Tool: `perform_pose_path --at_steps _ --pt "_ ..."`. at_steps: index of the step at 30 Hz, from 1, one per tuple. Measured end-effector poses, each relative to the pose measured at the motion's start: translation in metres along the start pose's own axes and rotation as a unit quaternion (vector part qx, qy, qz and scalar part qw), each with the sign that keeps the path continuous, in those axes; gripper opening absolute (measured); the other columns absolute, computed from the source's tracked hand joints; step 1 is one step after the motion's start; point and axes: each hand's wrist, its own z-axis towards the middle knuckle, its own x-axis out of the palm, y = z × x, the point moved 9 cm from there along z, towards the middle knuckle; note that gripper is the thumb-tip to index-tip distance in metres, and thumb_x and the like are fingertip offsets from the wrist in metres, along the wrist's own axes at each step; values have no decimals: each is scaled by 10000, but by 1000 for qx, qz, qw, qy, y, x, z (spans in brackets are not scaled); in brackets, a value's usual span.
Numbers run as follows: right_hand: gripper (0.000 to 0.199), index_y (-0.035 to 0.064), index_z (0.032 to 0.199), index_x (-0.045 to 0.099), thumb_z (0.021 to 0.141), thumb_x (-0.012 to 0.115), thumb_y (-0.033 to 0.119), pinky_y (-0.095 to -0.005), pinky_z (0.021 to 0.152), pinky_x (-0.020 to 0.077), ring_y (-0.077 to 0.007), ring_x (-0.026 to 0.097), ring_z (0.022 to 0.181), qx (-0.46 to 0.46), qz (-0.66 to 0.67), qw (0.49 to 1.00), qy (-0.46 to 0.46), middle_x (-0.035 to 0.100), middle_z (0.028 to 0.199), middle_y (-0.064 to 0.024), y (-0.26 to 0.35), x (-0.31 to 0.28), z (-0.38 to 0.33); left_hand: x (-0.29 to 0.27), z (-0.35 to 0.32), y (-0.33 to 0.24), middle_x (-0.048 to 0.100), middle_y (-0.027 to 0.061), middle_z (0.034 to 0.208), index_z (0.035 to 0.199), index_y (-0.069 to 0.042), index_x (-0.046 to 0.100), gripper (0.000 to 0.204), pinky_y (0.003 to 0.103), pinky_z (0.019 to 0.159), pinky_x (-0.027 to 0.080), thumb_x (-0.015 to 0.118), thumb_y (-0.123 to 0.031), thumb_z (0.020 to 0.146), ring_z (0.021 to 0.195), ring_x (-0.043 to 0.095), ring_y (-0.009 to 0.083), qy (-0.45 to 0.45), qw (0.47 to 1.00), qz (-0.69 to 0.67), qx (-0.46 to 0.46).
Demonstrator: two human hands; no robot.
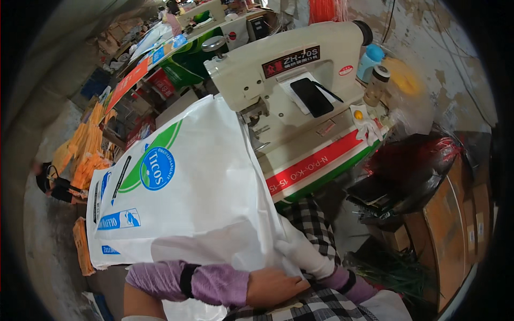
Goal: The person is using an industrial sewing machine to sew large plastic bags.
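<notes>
A large white woven sack [198, 198] with blue and green print lies across my lap and reaches up to the needle of a cream sewing machine [289, 69]. My left hand [273, 286], bare below a purple sleeve, rests at the sack's lower right corner with its fingers closed on the edge. My right hand [302, 251], in a white glove, grips the same edge just above it. Checked black-and-white cloth [313, 219] shows beneath both hands.
A black phone [311, 97] lies on the machine. A blue-capped bottle [370, 59] and a small jar [376, 85] stand at its right end. Orange bundles [88, 155] are stacked on the left. Cardboard boxes [455, 214] and a dark plastic bag [412, 166] fill the right.
</notes>
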Motion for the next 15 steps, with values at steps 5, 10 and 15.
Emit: perform_pose_path --at_steps 5,10,15 --pt "692 41 1415 268 770 517 48 -439 569 495 -387 599 649 -13 -303 953 -9 627 869 -202 19 -14 -34 -36 13 84 638 173 779 986 4 616 564 428 650 489 574 -535 825 732 623 345 106 988 109 -16" --pt "156 70 783 578 743 626 212 -366 511 481 -290 585 575 -190 -411 884 114 577 714 -98 52 14 -53 -46 1 143 615 173 699 806 42 636 680 368 637 480 497 -623 852 701 634 264 16 971 -125 -202" --pt "132 59 897 617 799 535 90 -322 531 473 -223 604 618 -66 -127 986 87 607 728 -78 34 -33 11 -22 -29 155 601 38 663 843 17 644 435 260 625 457 545 -399 920 631 551 87 -147 876 -373 -269"
